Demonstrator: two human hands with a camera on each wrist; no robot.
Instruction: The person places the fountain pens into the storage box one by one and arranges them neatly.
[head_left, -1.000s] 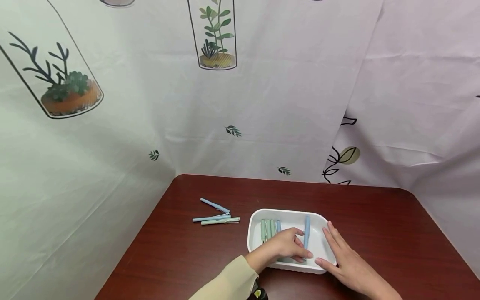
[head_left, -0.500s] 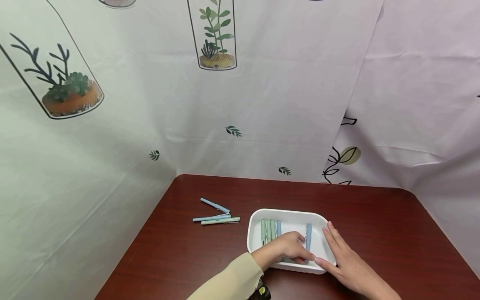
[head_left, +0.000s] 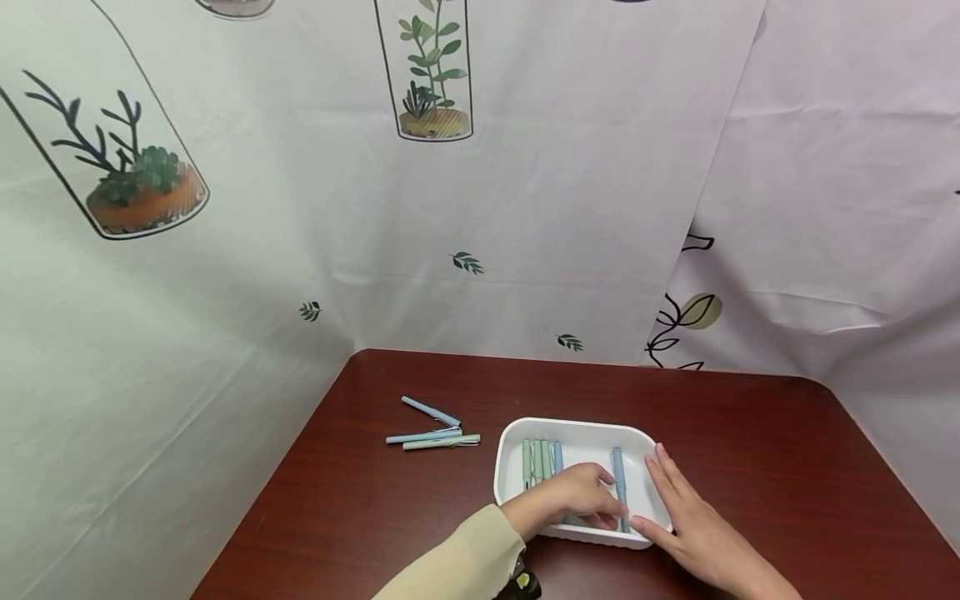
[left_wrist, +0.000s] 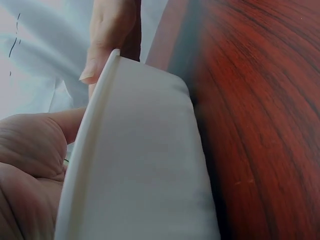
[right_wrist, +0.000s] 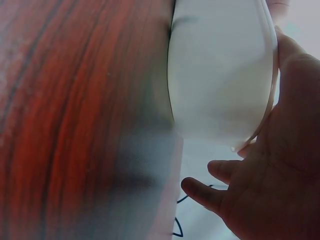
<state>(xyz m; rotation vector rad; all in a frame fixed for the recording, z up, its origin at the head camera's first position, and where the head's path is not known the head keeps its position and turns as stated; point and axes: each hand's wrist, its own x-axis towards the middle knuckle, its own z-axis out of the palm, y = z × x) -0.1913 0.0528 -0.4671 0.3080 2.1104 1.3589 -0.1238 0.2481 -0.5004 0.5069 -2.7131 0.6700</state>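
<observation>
Reaching over the near rim of a white tray [head_left: 577, 429], my left hand [head_left: 573, 492] has its loosely bent fingers beside a blue pen [head_left: 618, 479]. That pen lies lengthwise in the tray's right part, and the thumb tip overlaps its lower half in the head view. The left palm [left_wrist: 30, 150] shows behind the tray wall in the left wrist view. My right hand [head_left: 697, 529] rests against the tray's right end, fingers straight along the rim. Several green pens [head_left: 536, 458] and another blue pen [head_left: 557, 457] line up at the tray's left, partly hidden by my left hand.
Left of the tray, two blue pens [head_left: 429, 410] and a green pen [head_left: 438, 442] lie loose on the dark red wooden table [head_left: 337, 500]. A printed white cloth [head_left: 525, 208] hangs behind the table's far edge.
The blue pen by my left hand has come down nearer me into the tray, and more of its lower end shows. My left hand shifted slightly right; the right hand stays put.
</observation>
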